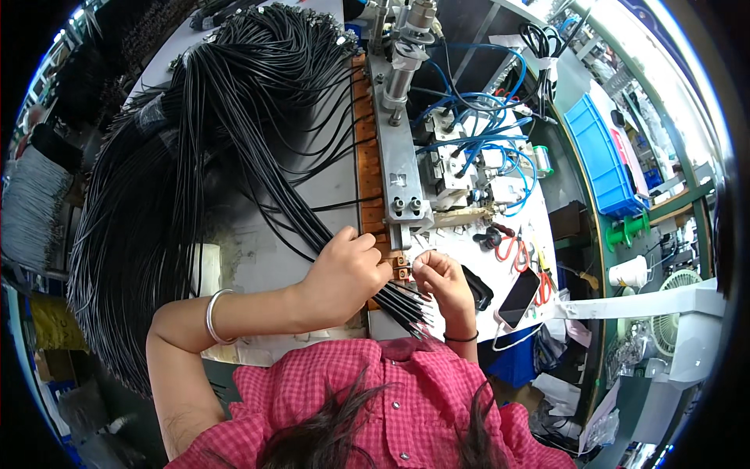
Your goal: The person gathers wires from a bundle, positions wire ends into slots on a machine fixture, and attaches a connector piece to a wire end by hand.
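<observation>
My left hand [348, 270] is closed in a fist beside the near end of a row of orange blocks [368, 156]. What its fingers hold is hidden. My right hand [444, 283] pinches at the other side of a small orange block with square holes [401, 268]; anything between the fingertips is too small to make out. Beneath my left hand runs a bundle of black cables [301, 211], their pale stripped ends [422, 316] lying just in front of my right hand. A metal press bar [400, 168] stands just beyond both hands.
A large heap of black cables [148, 227] covers the table's left side. Pneumatic valves with blue tubes [469, 148] sit at the back right. A phone [519, 298], red-handled scissors [541, 289] and a solder spool [541, 161] lie to the right. Farther off is a blue crate [600, 156].
</observation>
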